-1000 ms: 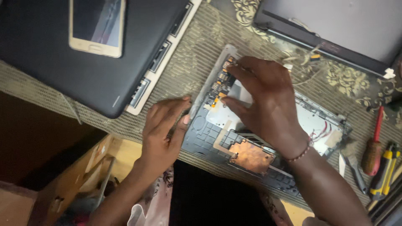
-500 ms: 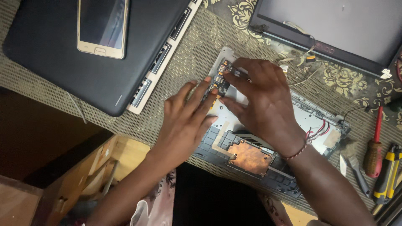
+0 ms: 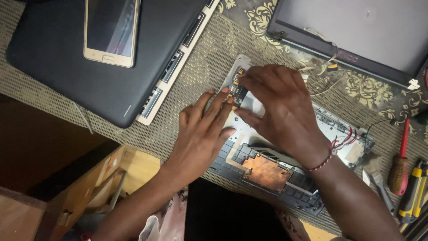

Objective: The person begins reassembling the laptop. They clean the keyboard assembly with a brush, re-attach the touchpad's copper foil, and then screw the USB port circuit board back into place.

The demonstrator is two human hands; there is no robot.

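An opened laptop base lies upside down on the patterned table cover, with a copper heat plate showing near its front. My left hand rests flat on the base's left end, fingers spread and reaching toward a small dark circuit board. My right hand arches over the base, its fingertips pinching at that same small board. Red wires run beside my right wrist.
A closed black laptop lies at the upper left with a gold smartphone on top. A detached screen panel sits at the upper right. A red-handled screwdriver and yellow-black tools lie at the right edge.
My left hand has slid from the base's front-left edge up toward the small board, fingers now spread. My right hand stayed over the board.
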